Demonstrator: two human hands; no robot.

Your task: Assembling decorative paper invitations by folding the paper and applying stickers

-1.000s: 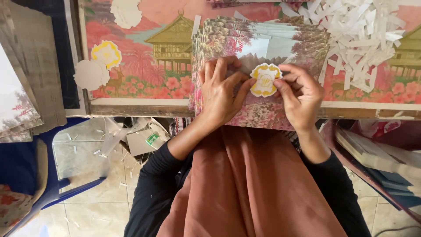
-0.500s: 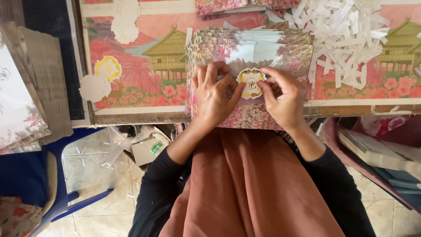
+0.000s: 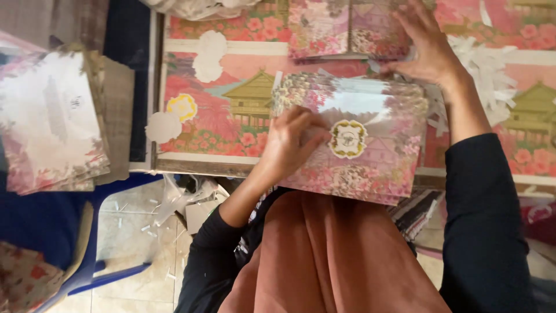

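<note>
Fingers of the left hand (image 3: 292,142) lie flat and close together on the stack of floral cards (image 3: 353,139), pressing its left half down; fingertips stop just short of the round gold-rimmed sticker (image 3: 348,139) at the middle of the top card. Sticker lies to the right of those fingertips, near but apart. Stack's long axis runs left to right, near edge overhanging the bench (image 3: 191,165) toward the lap.

Right hand (image 3: 428,46) reaches far across, fingers spread loosely over a second pile of cards (image 3: 341,26) at the top edge; cannot tell if it grips one. Left hand is much the nearer to the sticker.

Heap of white paper scraps (image 3: 486,69) beside the right wrist. More cards (image 3: 55,124) stacked off to the left.
</note>
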